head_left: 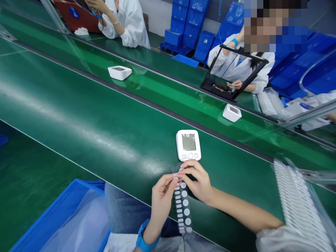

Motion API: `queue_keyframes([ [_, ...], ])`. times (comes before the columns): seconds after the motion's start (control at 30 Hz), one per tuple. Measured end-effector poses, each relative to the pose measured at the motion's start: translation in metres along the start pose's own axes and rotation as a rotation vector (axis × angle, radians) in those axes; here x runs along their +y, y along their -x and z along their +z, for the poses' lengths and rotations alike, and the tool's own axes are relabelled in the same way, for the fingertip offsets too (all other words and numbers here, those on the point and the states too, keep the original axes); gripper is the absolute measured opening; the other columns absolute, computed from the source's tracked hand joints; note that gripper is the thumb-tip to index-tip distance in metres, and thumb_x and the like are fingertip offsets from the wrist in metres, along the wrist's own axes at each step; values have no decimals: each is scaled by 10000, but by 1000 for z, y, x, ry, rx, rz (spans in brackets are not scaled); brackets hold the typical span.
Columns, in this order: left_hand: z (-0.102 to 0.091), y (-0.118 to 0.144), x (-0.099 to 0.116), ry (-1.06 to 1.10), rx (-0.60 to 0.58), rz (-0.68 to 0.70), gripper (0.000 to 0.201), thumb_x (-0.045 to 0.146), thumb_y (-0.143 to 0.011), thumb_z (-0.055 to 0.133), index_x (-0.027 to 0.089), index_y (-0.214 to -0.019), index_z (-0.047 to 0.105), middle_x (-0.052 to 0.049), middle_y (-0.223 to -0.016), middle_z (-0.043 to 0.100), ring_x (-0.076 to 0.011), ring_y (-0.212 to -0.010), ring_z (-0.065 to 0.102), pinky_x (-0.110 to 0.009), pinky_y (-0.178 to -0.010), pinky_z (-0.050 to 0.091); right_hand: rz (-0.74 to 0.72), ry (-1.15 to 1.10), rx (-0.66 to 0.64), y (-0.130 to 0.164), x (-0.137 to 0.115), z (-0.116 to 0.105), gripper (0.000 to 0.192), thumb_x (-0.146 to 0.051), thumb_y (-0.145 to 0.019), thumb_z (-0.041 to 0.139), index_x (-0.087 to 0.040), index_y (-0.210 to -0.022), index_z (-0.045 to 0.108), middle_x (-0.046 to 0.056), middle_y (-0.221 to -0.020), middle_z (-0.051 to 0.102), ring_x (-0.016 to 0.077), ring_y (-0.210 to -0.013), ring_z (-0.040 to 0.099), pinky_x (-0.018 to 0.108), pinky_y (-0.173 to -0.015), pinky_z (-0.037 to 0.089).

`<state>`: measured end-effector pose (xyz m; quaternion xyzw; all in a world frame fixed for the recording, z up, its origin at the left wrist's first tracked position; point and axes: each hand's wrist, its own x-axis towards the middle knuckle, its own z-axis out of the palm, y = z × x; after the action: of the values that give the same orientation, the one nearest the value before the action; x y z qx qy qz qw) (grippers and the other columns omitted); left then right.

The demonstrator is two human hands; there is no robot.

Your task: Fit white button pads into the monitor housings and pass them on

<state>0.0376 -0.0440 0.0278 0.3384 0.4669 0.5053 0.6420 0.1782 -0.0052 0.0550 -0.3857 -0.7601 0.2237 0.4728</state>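
Head cam: left hand (160, 196) & right hand (197, 180) both pinch sticker strip (182, 206), thin, floppy film; grip by edges, near device (188, 145).

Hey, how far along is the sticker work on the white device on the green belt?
Done: two white devices lie farther along the green conveyor belt. In hand: the left hand and right hand pinch the top of a clear strip of grey-white stickers, just below the white screen device with buttons. Left: most stickers remain on the strip; whether this device has any cannot be told.
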Motion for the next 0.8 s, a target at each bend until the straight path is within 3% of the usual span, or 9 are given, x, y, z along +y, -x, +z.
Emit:
queue_keyframes([
  [0.23,1,3,-11,-22,17,30,149,311,-859,646,173,-903,680,-40,-891,756,-150,-838,706,-212,-780,543,39,-32,55,8,-4,-1,220,-35,-850,621,-218,-964,667,49,-966,591,150,-878,609,279,-750,534],
  [0.43,4,6,-8,-202,26,106,162,300,-860,627,174,-909,716,-59,-929,758,-164,-835,712,-223,-772,559,117,-38,33,17,-8,-1,163,-60,-870,601,-205,-936,633,43,-931,557,144,-850,589,281,-742,526],
  [0.57,-3,2,1,-280,74,120,177,305,-861,617,183,-929,725,-64,-970,758,-179,-887,712,-239,-811,559,107,42,-57,24,-11,-4,104,-113,-883,601,-213,-908,616,58,-997,557,188,-974,557,356,-848,508],
  [0.67,-17,-5,9,-278,148,79,197,334,-849,632,188,-948,718,-61,-988,756,-187,-901,714,-252,-825,561,105,124,-117,16,-1,-20,83,-152,-892,599,-226,-890,634,66,-1052,567,218,-1061,529,414,-922,475],
  [0.8,-33,-12,14,-300,179,51,236,381,-824,658,183,-940,719,-68,-980,757,-207,-902,716,-285,-853,557,398,199,-83,-11,33,-56,97,-240,-876,632,-204,-789,656,82,-1145,544,242,-1118,542,469,-985,450],
])
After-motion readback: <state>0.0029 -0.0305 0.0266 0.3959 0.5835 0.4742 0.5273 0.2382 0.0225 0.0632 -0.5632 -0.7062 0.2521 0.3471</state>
